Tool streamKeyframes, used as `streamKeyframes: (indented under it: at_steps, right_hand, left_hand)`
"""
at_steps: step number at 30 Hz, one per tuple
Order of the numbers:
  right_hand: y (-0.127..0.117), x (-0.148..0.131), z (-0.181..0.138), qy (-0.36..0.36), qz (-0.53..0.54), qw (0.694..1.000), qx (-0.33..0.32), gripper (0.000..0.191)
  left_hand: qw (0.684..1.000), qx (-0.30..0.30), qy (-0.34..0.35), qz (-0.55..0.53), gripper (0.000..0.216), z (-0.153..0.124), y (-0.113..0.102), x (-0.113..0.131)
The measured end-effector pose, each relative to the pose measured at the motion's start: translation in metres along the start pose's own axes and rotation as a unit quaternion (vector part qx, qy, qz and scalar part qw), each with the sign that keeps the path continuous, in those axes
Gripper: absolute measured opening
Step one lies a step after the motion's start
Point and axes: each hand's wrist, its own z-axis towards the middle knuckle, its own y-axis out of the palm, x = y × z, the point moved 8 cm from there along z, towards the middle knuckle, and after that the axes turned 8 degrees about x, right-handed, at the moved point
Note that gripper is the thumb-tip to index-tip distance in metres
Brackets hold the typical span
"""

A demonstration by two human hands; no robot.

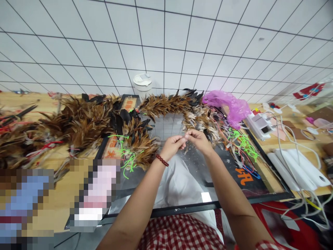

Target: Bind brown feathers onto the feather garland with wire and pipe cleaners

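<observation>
My left hand (173,146), with a dark red bead bracelet (161,160) on its wrist, meets my right hand (199,141) over the middle of the dark framed panel (182,207). Thumbs and fingertips of both are pinched together. Whatever lies between them is too small to make out. Left of my hands lies a bundle of brown and black feathers (142,140) with bright green ties (127,156). Beyond them stretches a long row of brown feathers (166,104). Pale, fluffy feathers (199,121) lie just behind my right hand.
More feather bundles (80,118) cover the table's left side. A lidded white cup (142,85) stands by the tiled wall. To the right are a purple plastic bag (229,104), green strings (243,142), a white device (260,124) and loose white cables (296,139).
</observation>
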Motion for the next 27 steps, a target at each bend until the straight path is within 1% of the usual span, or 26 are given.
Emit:
streamKeyframes:
  at_steps: [3, 5, 6, 8, 9, 10, 12, 13, 14, 15, 16, 18, 21, 22, 24, 27]
  right_hand:
    - [0.001, 0.005, 0.001, -0.005, -0.023, 1.000, 0.009, 0.027]
    - [0.001, 0.008, 0.001, -0.004, -0.038, 0.999, 0.001, 0.026]
    - [-0.002, 0.009, 0.002, -0.003, -0.057, 0.998, 0.009, 0.025]
    - [-0.018, 0.010, 0.007, -0.015, -0.150, 0.986, 0.068, 0.023]
    - [-0.029, 0.009, 0.010, -0.025, -0.222, 0.969, 0.109, 0.021]
    - [-0.039, 0.007, 0.013, -0.036, -0.301, 0.942, 0.146, 0.019]
    - [-0.050, 0.005, 0.022, -0.050, -0.433, 0.881, 0.184, 0.020]
    - [-0.053, 0.005, 0.027, -0.054, -0.479, 0.856, 0.188, 0.021]
    - [-0.053, 0.005, 0.031, -0.055, -0.512, 0.837, 0.184, 0.022]
    - [-0.052, 0.006, 0.035, -0.057, -0.534, 0.825, 0.173, 0.023]
    - [-0.050, 0.006, 0.036, -0.061, -0.545, 0.821, 0.160, 0.023]
    - [-0.047, 0.002, 0.034, -0.084, -0.530, 0.832, 0.138, 0.024]
    - [-0.046, -0.010, 0.017, -0.139, -0.457, 0.869, 0.132, 0.025]
    - [-0.048, -0.012, 0.011, -0.147, -0.430, 0.880, 0.136, 0.024]
    - [-0.055, -0.010, 0.001, -0.131, -0.365, 0.908, 0.161, 0.021]
    - [-0.066, 0.007, -0.007, -0.041, -0.198, 0.954, 0.223, 0.021]
  left_hand:
    - [0.998, 0.020, 0.019, 0.055, 0.032, 0.002, -0.003, 0.001]
    - [0.996, 0.057, 0.021, 0.065, 0.029, 0.003, -0.008, -0.001]
    - [0.995, 0.078, 0.020, 0.057, 0.028, 0.004, -0.011, -0.002]
    - [0.994, 0.108, 0.015, 0.025, 0.027, 0.005, -0.017, -0.004]
    - [0.993, 0.119, 0.012, 0.007, 0.027, 0.006, -0.019, -0.005]
    - [0.992, 0.127, 0.010, -0.008, 0.027, 0.006, -0.020, -0.006]
    - [0.991, 0.134, 0.005, -0.024, 0.028, 0.006, -0.022, -0.007]
    - [0.990, 0.135, 0.004, -0.028, 0.028, 0.006, -0.022, -0.007]
    - [0.990, 0.136, 0.004, -0.029, 0.029, 0.006, -0.022, -0.007]
    - [0.990, 0.135, 0.005, -0.030, 0.029, 0.006, -0.022, -0.007]
    - [0.990, 0.135, 0.005, -0.032, 0.030, 0.006, -0.022, -0.007]
    - [0.990, 0.138, 0.006, -0.038, 0.030, 0.006, -0.023, -0.006]
    - [0.985, 0.156, 0.000, -0.068, 0.030, 0.006, -0.026, -0.006]
    - [0.983, 0.162, -0.006, -0.083, 0.029, 0.007, -0.027, -0.007]
    - [0.980, 0.165, -0.021, -0.114, 0.028, 0.007, -0.029, -0.008]
    - [0.976, 0.166, -0.034, -0.137, 0.027, 0.008, -0.030, -0.009]
